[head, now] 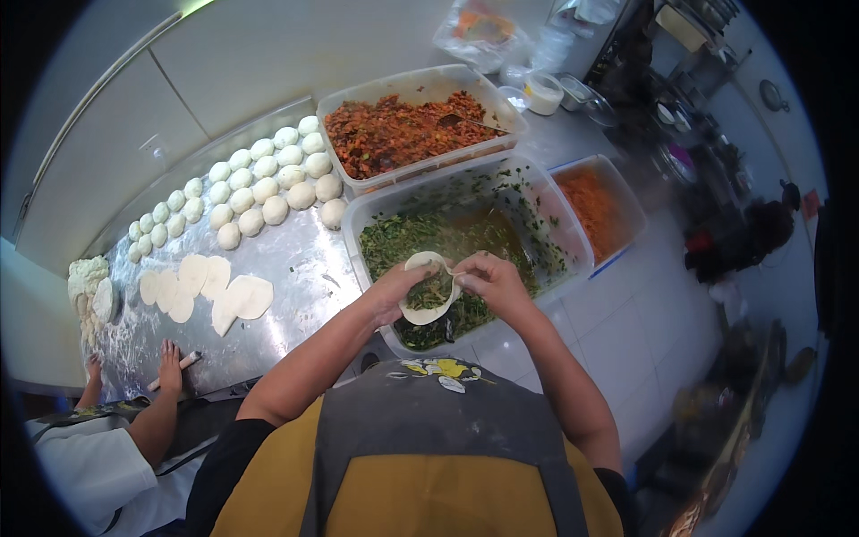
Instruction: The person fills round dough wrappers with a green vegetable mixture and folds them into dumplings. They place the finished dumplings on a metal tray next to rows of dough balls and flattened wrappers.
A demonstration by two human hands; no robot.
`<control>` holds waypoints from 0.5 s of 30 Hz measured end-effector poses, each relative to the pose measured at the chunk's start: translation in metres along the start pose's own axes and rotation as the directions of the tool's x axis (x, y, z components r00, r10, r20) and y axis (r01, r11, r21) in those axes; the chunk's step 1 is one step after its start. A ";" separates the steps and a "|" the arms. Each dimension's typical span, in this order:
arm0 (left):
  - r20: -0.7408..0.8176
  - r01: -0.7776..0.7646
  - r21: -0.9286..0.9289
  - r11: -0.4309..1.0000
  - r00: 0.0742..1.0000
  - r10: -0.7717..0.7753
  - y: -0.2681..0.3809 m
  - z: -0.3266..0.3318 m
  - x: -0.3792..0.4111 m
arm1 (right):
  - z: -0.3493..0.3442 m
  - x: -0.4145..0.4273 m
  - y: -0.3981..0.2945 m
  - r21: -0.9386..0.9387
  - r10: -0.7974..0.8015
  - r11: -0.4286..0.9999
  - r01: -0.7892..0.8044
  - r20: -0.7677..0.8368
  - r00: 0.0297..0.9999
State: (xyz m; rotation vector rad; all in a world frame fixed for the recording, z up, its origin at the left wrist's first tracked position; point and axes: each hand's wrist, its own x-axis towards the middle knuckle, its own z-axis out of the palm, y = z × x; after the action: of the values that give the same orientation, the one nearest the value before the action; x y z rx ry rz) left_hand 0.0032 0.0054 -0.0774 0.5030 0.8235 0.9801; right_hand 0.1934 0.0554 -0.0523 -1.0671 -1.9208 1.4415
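My left hand cups a round dough wrapper that holds chopped green filling. With thumb and fingertips, my right hand pinches the wrapper's right edge. Both hands are over a large translucent plastic tub of chopped greens, with liquid pooled in part of it. Most of the wrapper's rim stands open around the filling. Flattened dough rounds lie on the floured metal worktop to the left, some overlapping, below rows of dough balls.
Behind the greens, a tub holds reddish chopped filling with a spoon in it. A smaller tub of orange shreds stands at right. At lower left, a co-worker's hand rests on a rolling pin. A lump of dough sits far left.
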 end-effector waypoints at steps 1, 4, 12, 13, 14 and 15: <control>0.014 0.002 0.025 1.000 1.000 -0.002 0.001 0.000 0.001 | 0.001 0.000 0.001 -0.012 -0.042 0.999 0.042 -0.021 0.999; 0.004 0.059 0.236 0.970 0.998 -0.062 0.004 0.000 0.003 | 0.002 0.000 0.003 0.035 -0.090 0.995 0.091 -0.030 0.996; 0.114 0.227 0.198 0.954 0.961 -0.253 0.021 0.002 -0.001 | 0.005 -0.004 0.005 0.430 0.167 0.890 -0.153 0.006 0.986; 0.121 0.247 0.153 0.957 0.956 -0.266 0.025 0.004 -0.005 | 0.004 -0.005 0.006 0.366 0.189 0.910 -0.193 0.047 0.981; 0.154 0.228 0.193 0.954 0.954 -0.259 0.025 0.001 -0.003 | 0.000 -0.005 0.006 0.299 0.214 0.926 -0.230 0.086 0.973; 0.150 0.232 0.250 0.940 0.950 -0.274 0.026 0.002 -0.003 | -0.002 -0.006 0.004 0.228 0.240 0.938 -0.263 0.124 0.963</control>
State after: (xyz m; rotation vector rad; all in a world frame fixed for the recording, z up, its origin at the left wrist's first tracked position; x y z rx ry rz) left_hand -0.0100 0.0158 -0.0570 0.6573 0.8160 0.5926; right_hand 0.1993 0.0519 -0.0557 -1.1779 -1.6583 1.8448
